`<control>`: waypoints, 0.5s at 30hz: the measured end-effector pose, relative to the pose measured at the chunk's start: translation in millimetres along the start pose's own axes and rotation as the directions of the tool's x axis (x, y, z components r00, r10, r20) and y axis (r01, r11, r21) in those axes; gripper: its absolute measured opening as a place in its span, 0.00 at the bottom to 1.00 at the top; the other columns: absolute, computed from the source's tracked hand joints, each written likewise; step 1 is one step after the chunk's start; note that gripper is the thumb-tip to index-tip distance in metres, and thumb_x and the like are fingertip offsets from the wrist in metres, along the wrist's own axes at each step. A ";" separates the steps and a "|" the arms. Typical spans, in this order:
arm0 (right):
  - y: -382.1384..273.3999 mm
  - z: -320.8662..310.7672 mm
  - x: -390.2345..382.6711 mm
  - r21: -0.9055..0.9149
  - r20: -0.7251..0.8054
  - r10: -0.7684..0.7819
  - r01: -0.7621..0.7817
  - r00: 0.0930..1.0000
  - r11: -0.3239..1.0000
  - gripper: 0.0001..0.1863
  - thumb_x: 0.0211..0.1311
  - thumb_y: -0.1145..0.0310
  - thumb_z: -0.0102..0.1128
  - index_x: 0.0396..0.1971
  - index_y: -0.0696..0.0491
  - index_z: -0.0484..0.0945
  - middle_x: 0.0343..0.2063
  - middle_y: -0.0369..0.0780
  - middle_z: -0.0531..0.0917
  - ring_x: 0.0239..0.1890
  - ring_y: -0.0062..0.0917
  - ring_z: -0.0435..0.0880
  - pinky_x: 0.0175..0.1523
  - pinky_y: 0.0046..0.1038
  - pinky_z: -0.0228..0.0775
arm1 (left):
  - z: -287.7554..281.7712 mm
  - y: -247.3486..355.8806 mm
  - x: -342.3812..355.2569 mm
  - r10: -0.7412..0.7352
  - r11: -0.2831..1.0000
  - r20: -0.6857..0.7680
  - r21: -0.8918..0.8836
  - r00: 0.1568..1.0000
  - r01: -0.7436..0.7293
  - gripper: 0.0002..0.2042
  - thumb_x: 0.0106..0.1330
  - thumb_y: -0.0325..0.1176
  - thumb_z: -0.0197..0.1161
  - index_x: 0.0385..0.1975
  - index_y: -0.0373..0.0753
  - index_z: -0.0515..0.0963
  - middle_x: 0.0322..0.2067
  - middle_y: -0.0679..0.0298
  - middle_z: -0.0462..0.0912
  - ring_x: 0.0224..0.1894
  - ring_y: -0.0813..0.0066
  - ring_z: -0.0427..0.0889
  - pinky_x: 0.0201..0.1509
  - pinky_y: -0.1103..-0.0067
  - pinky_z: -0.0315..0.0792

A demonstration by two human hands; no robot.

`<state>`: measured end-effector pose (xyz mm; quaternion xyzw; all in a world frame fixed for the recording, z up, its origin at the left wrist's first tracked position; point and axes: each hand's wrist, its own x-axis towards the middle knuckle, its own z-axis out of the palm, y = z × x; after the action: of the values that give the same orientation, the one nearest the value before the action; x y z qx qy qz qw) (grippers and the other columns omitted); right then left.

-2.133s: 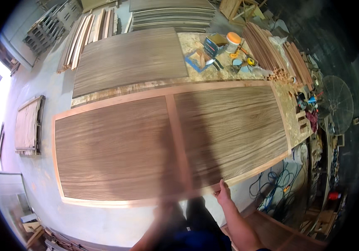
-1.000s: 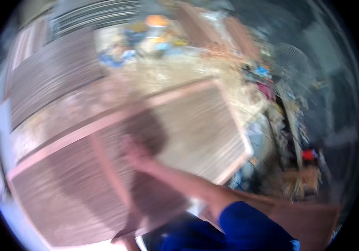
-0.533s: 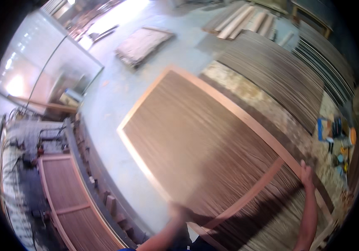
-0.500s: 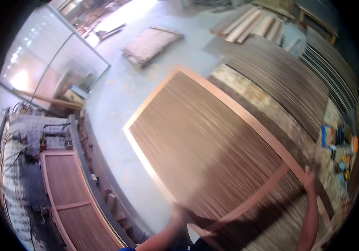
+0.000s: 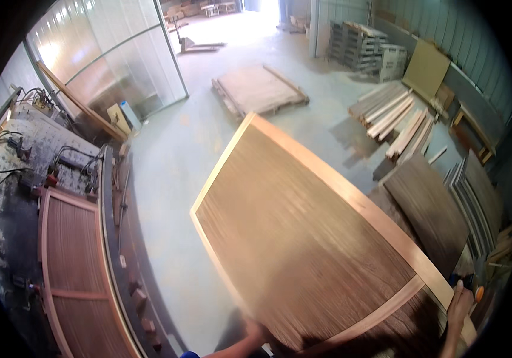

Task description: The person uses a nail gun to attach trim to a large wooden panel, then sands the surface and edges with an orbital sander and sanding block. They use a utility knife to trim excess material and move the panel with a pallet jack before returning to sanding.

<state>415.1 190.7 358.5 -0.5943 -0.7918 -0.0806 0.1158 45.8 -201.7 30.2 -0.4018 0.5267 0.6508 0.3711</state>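
A large framed wooden door panel (image 5: pixel 304 232), brown-grained inside a paler frame with a crossbar, stretches out tilted in front of me. My left hand (image 5: pixel 255 333) grips its left edge near the bottom of the view; those fingers are partly hidden. On the opposite edge, just past the crossbar, my right hand (image 5: pixel 460 303) is closed round the frame with the thumb on top. The panel's near end runs out of view under shadow.
At left a workbench with clamps (image 5: pixel 14 143) carries a similar framed panel (image 5: pixel 74 250). A low pallet (image 5: pixel 259 89) lies ahead on the floor (image 5: pixel 163 197). To the right are wood strips (image 5: pixel 390 119), leaning boards (image 5: pixel 432 209) and stacked grey pallets (image 5: pixel 357 48).
The view has swung upward and to the right, showing more of the hall. Both hands keep hold of the door panel, which now stands apart from the boards on the right.
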 end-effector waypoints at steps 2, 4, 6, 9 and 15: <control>-100.2 -60.8 16.6 -0.092 -0.043 -0.075 0.071 0.996 0.993 0.35 0.85 0.50 0.38 0.17 0.62 0.60 0.15 0.49 0.55 0.18 0.42 0.56 0.31 0.44 0.48 | 0.8 25.2 77.4 0.133 0.991 0.193 -0.041 0.972 -0.127 0.45 0.75 0.71 0.27 0.74 0.36 0.62 0.70 0.49 0.69 0.71 0.47 0.69 0.75 0.57 0.64; -200.7 -98.4 25.4 -0.026 -0.244 -0.252 0.253 0.936 0.967 0.35 0.84 0.49 0.37 0.18 0.61 0.60 0.16 0.49 0.56 0.20 0.42 0.57 0.32 0.43 0.50 | 25.2 99.0 68.5 0.059 0.998 0.168 -0.034 0.984 -0.054 0.44 0.75 0.70 0.27 0.74 0.38 0.63 0.71 0.50 0.69 0.72 0.46 0.67 0.76 0.56 0.62; -256.7 -130.8 43.0 -0.014 -0.334 -0.309 0.323 0.890 0.946 0.35 0.84 0.48 0.36 0.19 0.61 0.61 0.18 0.49 0.58 0.23 0.43 0.59 0.34 0.43 0.51 | 32.9 148.3 112.2 0.203 0.979 0.302 -0.079 0.931 -0.187 0.42 0.75 0.69 0.29 0.74 0.39 0.63 0.71 0.51 0.69 0.71 0.46 0.68 0.75 0.56 0.63; -317.8 -169.6 72.4 -0.051 -0.224 -0.288 0.284 0.931 0.958 0.34 0.83 0.48 0.34 0.20 0.60 0.65 0.22 0.48 0.66 0.29 0.45 0.66 0.41 0.42 0.57 | 62.4 219.7 159.9 0.280 0.959 0.536 -0.197 0.797 -0.205 0.40 0.74 0.68 0.34 0.73 0.41 0.63 0.69 0.53 0.70 0.67 0.49 0.73 0.69 0.55 0.70; -486.2 -141.2 175.7 -0.063 -0.414 -0.534 0.562 0.737 0.825 0.33 0.81 0.46 0.40 0.19 0.55 0.71 0.17 0.41 0.68 0.22 0.38 0.71 0.32 0.40 0.60 | 184.6 377.5 216.2 0.295 0.949 0.497 -0.255 0.816 -0.187 0.39 0.73 0.66 0.36 0.73 0.42 0.64 0.68 0.55 0.71 0.66 0.52 0.73 0.67 0.56 0.72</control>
<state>-86.1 178.9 547.9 -0.2997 -0.8903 -0.2091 0.2716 -407.5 -71.2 1.4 -0.1708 0.3848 0.8259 0.3750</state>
